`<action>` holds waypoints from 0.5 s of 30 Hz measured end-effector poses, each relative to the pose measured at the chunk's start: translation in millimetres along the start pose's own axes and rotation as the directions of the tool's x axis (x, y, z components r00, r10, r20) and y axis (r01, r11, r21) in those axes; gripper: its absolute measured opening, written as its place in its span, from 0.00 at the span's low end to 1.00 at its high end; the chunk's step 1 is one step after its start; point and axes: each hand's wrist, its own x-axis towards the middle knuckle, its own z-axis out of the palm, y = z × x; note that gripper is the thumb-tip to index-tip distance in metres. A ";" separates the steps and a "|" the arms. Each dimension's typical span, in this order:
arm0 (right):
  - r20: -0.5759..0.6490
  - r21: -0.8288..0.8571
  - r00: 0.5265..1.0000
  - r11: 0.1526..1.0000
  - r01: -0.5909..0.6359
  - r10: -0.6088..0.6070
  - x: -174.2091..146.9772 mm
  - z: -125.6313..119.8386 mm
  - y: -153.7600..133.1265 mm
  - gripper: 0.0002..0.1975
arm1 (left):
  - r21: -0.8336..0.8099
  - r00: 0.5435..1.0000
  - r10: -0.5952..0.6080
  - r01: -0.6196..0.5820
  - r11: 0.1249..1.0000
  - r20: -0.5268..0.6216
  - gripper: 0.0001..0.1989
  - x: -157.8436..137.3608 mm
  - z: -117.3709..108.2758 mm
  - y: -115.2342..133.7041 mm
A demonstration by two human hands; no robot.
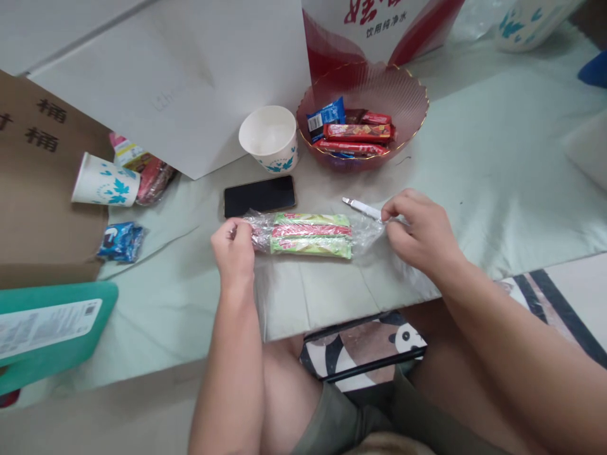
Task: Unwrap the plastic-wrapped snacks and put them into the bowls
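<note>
We have three snack bars (311,245) lying side by side at the centre of the frame on the counter (502,158), a red one between two pale green ones, with clear film (367,235) over them. Our left hand (233,245), left of centre, has its fingers pinched tight on the film at one end; our right hand (418,227), right of centre, has its fingers closed on the film at the other end, where it narrows. Both hands hold film — neither seems to touch the bars.

As we judge it, the lining-up is done and the covering well along: the film lies over all three bars and runs past both ends. What is left, it seems, is the ends — we see no knot or tape on either, and loose film hangs below each hand. Whether it closes underneath, we cannot tell.

A phone (260,196) lies flat just above the left end, and a slim white tool (364,208) near our right fingers. In the upper right of centre, a bowl (408,104) holds more snacks (358,133), outside the film.
</note>
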 end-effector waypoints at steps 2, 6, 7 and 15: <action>-0.074 0.009 0.997 1.000 0.007 -0.007 -1.2 -1.1 -5.6 0.09 | -0.007 0.991 0.133 -0.133 0.991 0.026 0.06 1.2 -1.5 -1.1; -0.026 -0.006 0.983 0.984 0.180 -0.180 -5.1 10.6 -18.5 0.06 | 0.095 0.907 0.341 -0.373 0.923 0.247 0.16 1.6 1.0 -9.0; 0.007 -0.021 0.976 0.975 0.219 -0.219 -6.0 14.9 -20.2 0.07 | 0.129 0.877 0.364 -0.419 0.899 0.312 0.17 1.2 2.9 -11.4; 0.075 -0.156 0.978 0.967 0.203 -0.194 -8.7 26.9 -13.2 0.09 | 0.161 0.825 0.442 -0.518 0.840 0.351 0.06 -1.1 12.2 -10.7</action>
